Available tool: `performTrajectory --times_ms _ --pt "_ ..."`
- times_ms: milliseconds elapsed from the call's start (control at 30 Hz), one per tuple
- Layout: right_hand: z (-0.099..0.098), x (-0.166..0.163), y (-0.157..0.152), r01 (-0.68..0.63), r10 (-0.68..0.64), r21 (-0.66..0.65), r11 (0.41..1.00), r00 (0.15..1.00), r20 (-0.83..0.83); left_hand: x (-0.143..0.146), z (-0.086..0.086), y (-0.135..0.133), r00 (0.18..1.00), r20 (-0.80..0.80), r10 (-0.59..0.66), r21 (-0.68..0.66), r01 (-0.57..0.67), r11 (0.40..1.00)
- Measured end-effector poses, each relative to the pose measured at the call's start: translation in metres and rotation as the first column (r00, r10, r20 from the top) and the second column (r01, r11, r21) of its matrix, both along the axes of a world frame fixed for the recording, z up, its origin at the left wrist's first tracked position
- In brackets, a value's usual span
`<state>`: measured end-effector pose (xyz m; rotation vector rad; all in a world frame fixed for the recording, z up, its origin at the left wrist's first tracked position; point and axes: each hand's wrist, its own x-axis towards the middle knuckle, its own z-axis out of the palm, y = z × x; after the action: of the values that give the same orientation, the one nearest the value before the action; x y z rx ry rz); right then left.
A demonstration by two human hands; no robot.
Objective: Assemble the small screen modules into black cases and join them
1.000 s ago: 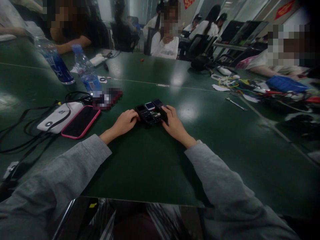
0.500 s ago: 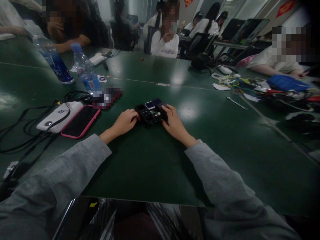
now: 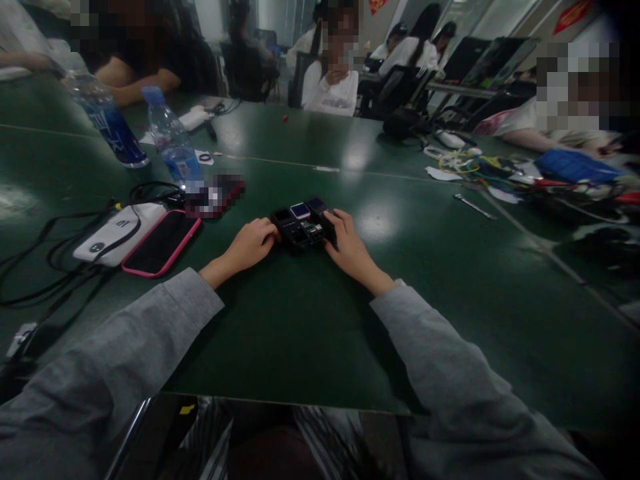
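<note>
A small black tray of electronic parts (image 3: 302, 227) lies on the dark green table (image 3: 310, 333), with little square screens along its far side. My left hand (image 3: 250, 243) has its fingers curled against the tray's left edge. My right hand (image 3: 350, 248) rests on the right edge, fingers bent over the corner. Both hands hold the tray between them. Grey sleeves cover both my forearms.
A pink-cased phone (image 3: 161, 243) and a white power bank (image 3: 118, 233) with black cables lie at left. Two water bottles (image 3: 173, 141) stand behind them. A metal tool (image 3: 473, 207) and a heap of coloured wires (image 3: 505, 175) are at right. Other people sit around the far edges.
</note>
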<state>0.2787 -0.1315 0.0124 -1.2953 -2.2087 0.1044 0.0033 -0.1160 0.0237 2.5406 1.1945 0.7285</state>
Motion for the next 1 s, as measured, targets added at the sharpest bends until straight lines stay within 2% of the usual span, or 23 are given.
performTrajectory --times_ms 1000 --pt "0.0041 0.0001 -0.0023 0.008 -0.008 -0.016 1.000 1.000 -0.007 -0.0001 0.0017 -0.0007 1.000 0.007 -0.013 -0.013 0.013 1.000"
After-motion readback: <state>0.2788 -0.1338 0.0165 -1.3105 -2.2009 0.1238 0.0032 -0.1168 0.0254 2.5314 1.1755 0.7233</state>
